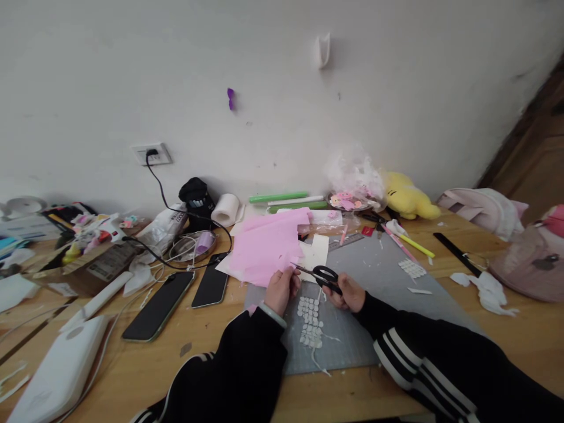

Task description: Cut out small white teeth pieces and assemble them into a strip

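My right hand [346,294] is closed around the black handles of a pair of scissors [326,277], their blades pointing left. By the blade tips, my left hand [282,289] is closed in a pinch at the lower edge of a pink paper sheet [264,244]; the fingertips are partly hidden. Under the pink sheet lies a cream sheet [319,249]. A grey cutting mat [352,335] spreads beneath both hands. On it, just below them, several small whitish pieces [309,320] sit in close rows, with thin white strands nearby.
Two phones [159,305] [210,285] and a white power bank [59,370] lie left. A cardboard box [94,267] and a cable cross that side. Behind stand a paper roll [227,210], green rolls [277,197] and a yellow plush toy [409,197]. A pink bag [533,258] is right.
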`<state>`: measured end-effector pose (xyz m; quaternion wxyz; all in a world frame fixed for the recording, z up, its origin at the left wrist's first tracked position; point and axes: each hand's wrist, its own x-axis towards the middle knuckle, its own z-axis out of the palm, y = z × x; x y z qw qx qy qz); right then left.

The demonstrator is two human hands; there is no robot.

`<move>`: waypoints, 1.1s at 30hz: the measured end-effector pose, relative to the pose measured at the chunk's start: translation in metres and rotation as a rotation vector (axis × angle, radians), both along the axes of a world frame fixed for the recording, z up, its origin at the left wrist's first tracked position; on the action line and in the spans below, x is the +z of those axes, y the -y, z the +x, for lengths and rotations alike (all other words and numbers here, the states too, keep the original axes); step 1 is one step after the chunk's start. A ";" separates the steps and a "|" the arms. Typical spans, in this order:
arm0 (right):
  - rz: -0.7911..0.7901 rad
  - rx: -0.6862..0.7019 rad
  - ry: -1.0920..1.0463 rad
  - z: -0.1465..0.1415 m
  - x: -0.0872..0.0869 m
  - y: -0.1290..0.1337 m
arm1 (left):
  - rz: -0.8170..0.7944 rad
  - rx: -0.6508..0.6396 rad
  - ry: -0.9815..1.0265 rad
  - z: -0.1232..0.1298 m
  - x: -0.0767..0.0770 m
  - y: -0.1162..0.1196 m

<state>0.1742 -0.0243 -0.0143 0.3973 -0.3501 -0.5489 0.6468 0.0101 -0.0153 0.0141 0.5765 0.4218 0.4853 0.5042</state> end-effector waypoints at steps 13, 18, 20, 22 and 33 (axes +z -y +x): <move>-0.021 0.008 -0.008 -0.006 0.019 0.007 | -0.005 0.063 0.031 -0.001 0.002 -0.001; -0.028 0.015 -0.011 -0.006 0.017 0.006 | 0.008 0.074 0.026 -0.001 0.003 -0.001; -0.028 0.013 -0.014 -0.006 0.017 0.006 | 0.014 0.067 0.020 -0.001 0.003 -0.001; -0.030 0.011 -0.013 -0.007 0.016 0.007 | 0.022 0.061 0.015 -0.001 0.003 -0.001; -0.067 -0.002 0.011 -0.008 0.017 0.008 | 0.043 0.065 -0.009 0.000 0.004 0.001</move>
